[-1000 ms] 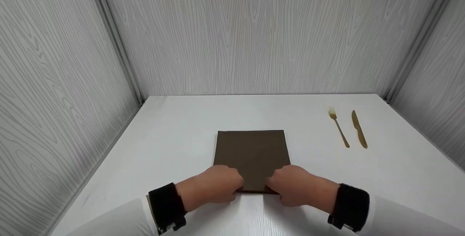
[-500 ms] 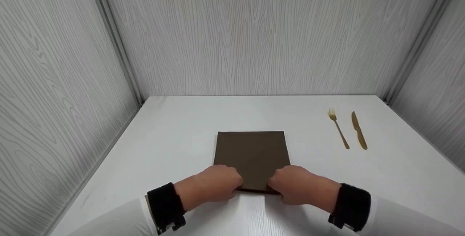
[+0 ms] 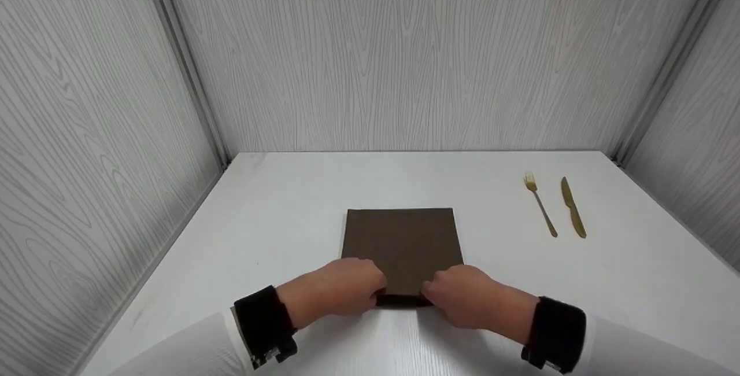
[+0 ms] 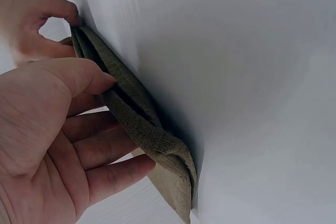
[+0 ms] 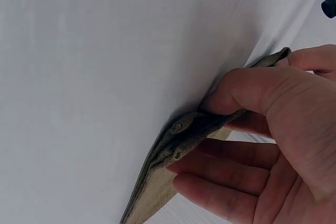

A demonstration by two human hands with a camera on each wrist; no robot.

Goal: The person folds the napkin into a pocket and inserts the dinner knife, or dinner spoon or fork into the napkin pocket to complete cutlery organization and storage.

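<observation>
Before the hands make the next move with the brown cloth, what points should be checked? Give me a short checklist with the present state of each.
1. Left hand pinches the near edge of the brown cloth: ok.
2. Right hand pinches the same edge: ok.
3. Near edge lifted off the table: ok.
4. Cloth layers aligned at the near edge: cannot tell.
5. Fork and knife lie apart from the cloth: ok.

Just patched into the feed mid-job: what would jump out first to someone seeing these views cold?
The dark brown folded cloth lying square at the middle of the white table stands out first. The left hand and right hand pinch its near edge, thumbs on top and fingers beneath, and the wrist views show that edge raised off the surface. Far right, apart from the cloth, a gold fork and gold knife lie side by side.
</observation>
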